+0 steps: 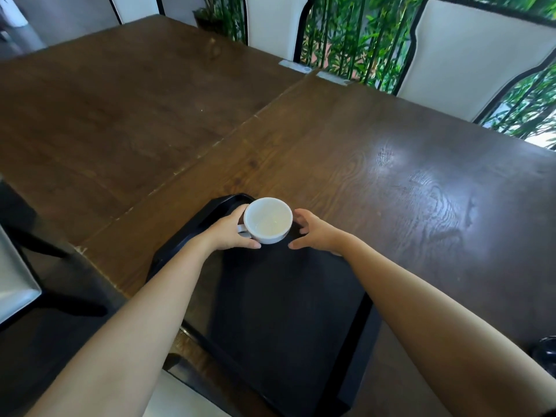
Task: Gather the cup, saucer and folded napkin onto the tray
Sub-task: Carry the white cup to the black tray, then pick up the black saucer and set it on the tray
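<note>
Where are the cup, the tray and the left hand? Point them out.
cup point(267, 219): head view, on its pale inner bowl.
tray point(279, 299): head view, on its bare black floor.
left hand point(230, 231): head view, on the back of the hand, against the cup's handle side.

Bare table point(391, 164) all round, cup point(267, 220) blocking tray's point(285, 311) far end

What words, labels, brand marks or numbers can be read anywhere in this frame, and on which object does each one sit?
None can be read.
The white cup, held at its handle side by the left hand, has a small dark mark low on its outer wall: too small and blurred to tell whether it is text or pattern.
The black tray, the wooden table and the chair backs show no lettering.
</note>
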Motion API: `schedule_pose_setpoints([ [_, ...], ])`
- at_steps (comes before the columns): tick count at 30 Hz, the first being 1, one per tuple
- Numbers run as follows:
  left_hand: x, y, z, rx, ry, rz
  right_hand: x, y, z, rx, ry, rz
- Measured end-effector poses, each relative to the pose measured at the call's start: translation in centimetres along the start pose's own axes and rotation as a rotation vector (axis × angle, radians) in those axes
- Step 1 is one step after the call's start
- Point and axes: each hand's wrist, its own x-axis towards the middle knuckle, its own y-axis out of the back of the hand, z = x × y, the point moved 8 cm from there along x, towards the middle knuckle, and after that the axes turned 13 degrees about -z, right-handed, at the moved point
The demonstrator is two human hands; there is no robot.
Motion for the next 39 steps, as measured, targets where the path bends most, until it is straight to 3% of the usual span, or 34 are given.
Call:
schedule_pose_setpoints([
  [8, -2.4, 2.1, 2.1, 0.247, 0.183, 0.014, -3.5, 2.2, -0.4, -0.22, -0.11, -0.005],
  [13, -3.8, 2.8, 6.3, 0.375, 0.149, 0.033, -5.8, 3.0, -1.3, -0.352, -0.171, -0.029],
  [19, -4.3, 0.3, 12.6, 0.529, 0.082, -0.102, -10.7, 4.4, -2.2, -0.478, -0.222, -0.051],
  [29, -2.6, -8.9, 23.5, 0.674, -0.094, -0.239, -22.7, 9.7, 3.3, -0.342, -0.336, 0.155],
  [39, 0.0, -24.4, 31.8, 0.818, -0.227, -0.451, -36.1, 13.4, 14.2, -0.243, -0.484, 0.281],
])
